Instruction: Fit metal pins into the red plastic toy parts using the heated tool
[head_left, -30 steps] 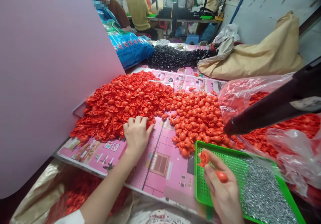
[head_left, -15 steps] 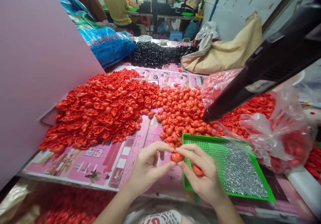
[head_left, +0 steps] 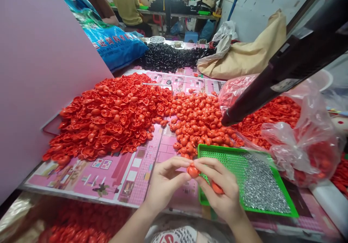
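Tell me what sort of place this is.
Probably a small hand-assembly workshop: heaps of red plastic pieces lie on a pink printed table, a green perforated tray holds silver metal bits, and a person sits at a bench behind.

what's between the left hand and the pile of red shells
The head view shows only the pink printed mat there, bare between the left hand and the pile of red shells.

The left hand (head_left: pixel 165 181) has left the heap of red shells (head_left: pixel 108 119) and come across to the right hand (head_left: pixel 220 188). Both hands now pinch one red piece (head_left: pixel 193 170) between them, above the green tray (head_left: pixel 214 156), which now sits nearer the middle of the view.
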